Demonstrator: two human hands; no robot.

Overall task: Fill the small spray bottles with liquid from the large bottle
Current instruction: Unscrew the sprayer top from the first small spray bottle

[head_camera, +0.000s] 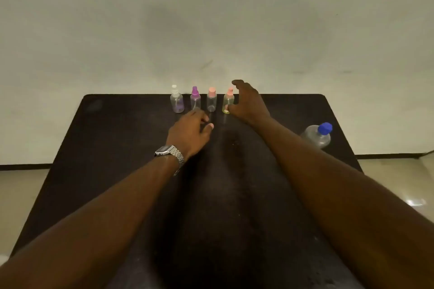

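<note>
Several small clear spray bottles stand in a row at the far edge of the dark table point(112, 148): a white-capped one point(176, 100), a purple-capped one point(195, 99), a pink-capped one point(211, 100) and a yellowish one with a pink cap point(227, 101). My right hand point(249, 103) is open, its fingers curved just right of the yellowish bottle, close to it or touching it. My left hand point(191, 131) hovers in front of the purple-capped and pink-capped bottles, fingers loosely apart, holding nothing. The large clear bottle with a blue cap point(319, 135) stands at the right edge.
A pale wall rises directly behind the table. Light floor tiles show on both sides of the table. A metal watch point(169, 153) sits on my left wrist.
</note>
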